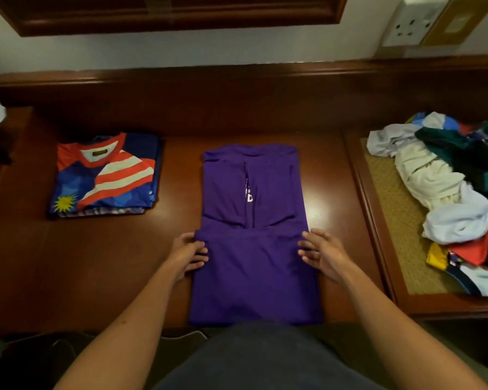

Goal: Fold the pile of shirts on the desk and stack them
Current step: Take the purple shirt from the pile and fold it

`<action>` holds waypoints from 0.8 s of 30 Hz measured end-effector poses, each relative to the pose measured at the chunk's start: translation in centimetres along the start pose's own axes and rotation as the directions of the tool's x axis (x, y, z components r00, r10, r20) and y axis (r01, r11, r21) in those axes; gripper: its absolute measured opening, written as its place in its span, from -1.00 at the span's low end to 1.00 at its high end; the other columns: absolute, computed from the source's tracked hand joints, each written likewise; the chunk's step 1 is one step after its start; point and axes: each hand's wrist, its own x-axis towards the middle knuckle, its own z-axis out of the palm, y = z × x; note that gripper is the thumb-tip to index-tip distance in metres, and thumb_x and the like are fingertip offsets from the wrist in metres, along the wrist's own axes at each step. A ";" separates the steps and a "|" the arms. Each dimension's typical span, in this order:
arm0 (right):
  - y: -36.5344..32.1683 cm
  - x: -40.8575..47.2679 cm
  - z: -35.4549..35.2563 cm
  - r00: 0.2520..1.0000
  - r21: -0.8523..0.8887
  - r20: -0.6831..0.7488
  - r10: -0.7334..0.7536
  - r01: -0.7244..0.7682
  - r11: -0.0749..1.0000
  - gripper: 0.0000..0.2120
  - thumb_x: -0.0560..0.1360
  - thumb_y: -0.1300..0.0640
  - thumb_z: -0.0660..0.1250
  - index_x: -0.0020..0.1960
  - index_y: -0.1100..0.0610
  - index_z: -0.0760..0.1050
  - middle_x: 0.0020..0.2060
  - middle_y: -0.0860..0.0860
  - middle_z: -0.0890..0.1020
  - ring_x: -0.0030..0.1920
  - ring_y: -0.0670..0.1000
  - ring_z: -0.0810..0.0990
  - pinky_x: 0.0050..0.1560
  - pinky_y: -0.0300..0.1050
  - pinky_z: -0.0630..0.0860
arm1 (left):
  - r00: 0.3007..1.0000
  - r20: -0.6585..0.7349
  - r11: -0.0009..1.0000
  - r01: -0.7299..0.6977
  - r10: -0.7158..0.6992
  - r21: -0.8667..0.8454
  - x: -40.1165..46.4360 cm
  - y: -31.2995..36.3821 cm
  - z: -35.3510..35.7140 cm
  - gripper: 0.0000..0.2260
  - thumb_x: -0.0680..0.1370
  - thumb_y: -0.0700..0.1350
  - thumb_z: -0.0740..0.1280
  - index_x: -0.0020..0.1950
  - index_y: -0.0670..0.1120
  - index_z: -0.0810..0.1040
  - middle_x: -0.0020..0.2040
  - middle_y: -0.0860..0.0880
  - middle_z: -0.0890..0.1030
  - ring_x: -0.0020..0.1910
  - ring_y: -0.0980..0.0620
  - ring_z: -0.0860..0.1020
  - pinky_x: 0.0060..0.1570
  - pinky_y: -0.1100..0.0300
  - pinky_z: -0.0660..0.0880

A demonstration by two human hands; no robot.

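1. Dark polished wooden desk with a raised back ledge, under a pale wall; white socket plate at upper right, dark wooden frame overhead
2. Left hand at the left edge of the purple shirt, fingers curled onto the fold, thumb on top of the cloth
3. Right hand at the right edge of the same fold, fingers spread and slightly bent, touching the cloth; firm grip or mere touch, cannot tell
4. Purple shirt lying mid-desk, sides folded in, lower part doubled up; white lettering in the centre gap, mostly hidden, only a "B" legible
5. Folded stack far left, topped by a blue jersey with red-white stripes and a yellow star; collar label unreadable
6. Unfolded pile on a woven mat at right, well apart from both hands
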 end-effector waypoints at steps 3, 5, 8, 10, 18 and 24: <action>4.3 -2.1 -1.4 0.973 -0.424 -0.079 -0.216 0.163 0.891 -0.71 0.52 0.18 0.40 0.21 0.16 0.45 -0.21 0.08 0.63 -0.40 -0.02 0.56 -0.41 -0.12 0.55 | 0.969 -0.119 0.961 -0.191 0.218 0.200 -0.9 -3.2 -1.2 -0.82 0.55 -0.33 0.29 0.05 -0.10 0.42 -0.38 -0.09 0.47 -0.50 -0.05 0.47 -0.63 0.34 0.32; 8.3 -3.1 -2.8 0.850 -0.770 0.040 -0.526 0.362 0.526 -0.81 0.50 0.12 0.43 0.09 0.12 0.56 -0.19 -0.01 0.63 -0.28 -0.03 0.58 -0.24 -0.01 0.60 | 0.855 -0.066 0.765 -0.422 0.515 0.487 -2.2 -6.4 -2.3 -0.87 0.49 -0.31 0.36 -0.04 -0.12 0.49 -0.37 -0.03 0.46 -0.35 -0.05 0.47 -0.46 0.28 0.37; 14.1 -5.2 -5.0 0.601 -0.811 0.497 -0.626 0.579 -0.087 -0.77 0.44 -0.11 0.41 -0.01 0.01 0.59 0.00 -0.09 0.62 -0.02 -0.04 0.55 -0.10 -0.07 0.53 | 0.614 0.240 0.328 -0.664 0.752 0.672 -4.3 -12.4 -4.2 -0.81 0.48 0.00 0.37 -0.01 -0.09 0.58 -0.14 -0.01 0.51 -0.22 0.02 0.49 -0.20 0.18 0.48; 16.8 -6.3 -6.0 0.566 -0.771 0.621 -0.543 0.567 -0.291 -0.59 0.34 -0.19 0.44 0.10 -0.02 0.58 0.19 -0.07 0.57 0.13 -0.01 0.49 -0.06 -0.03 0.51 | 0.536 0.394 0.114 -0.686 0.746 0.718 -4.7 -15.7 -5.1 -0.61 0.43 0.22 0.32 0.08 -0.03 0.57 0.03 -0.07 0.51 -0.09 0.01 0.51 -0.20 0.19 0.53; 17.7 -7.3 -6.8 0.600 -0.865 0.498 -0.626 0.402 -0.302 -0.49 0.16 0.38 0.57 0.07 0.14 0.58 0.15 0.11 0.58 0.00 0.18 0.61 -0.21 0.08 0.60 | 0.534 0.547 -0.174 -0.594 0.645 0.785 -5.9 -16.6 -5.4 -0.41 0.17 0.01 0.64 0.07 0.01 0.42 0.16 -0.10 0.48 -0.09 -0.10 0.59 -0.46 0.12 0.58; 15.3 -7.6 -5.2 0.629 -0.873 0.487 -0.606 0.336 -0.353 -0.76 0.29 0.20 0.53 -0.11 0.02 0.56 -0.06 -0.03 0.60 -0.04 0.06 0.57 0.01 0.06 0.44 | 0.600 0.481 0.185 -0.727 0.639 0.661 -5.5 -15.0 -5.7 -0.86 0.46 -0.14 0.44 -0.02 -0.04 0.55 0.08 -0.02 0.46 -0.09 -0.04 0.56 -0.10 0.09 0.53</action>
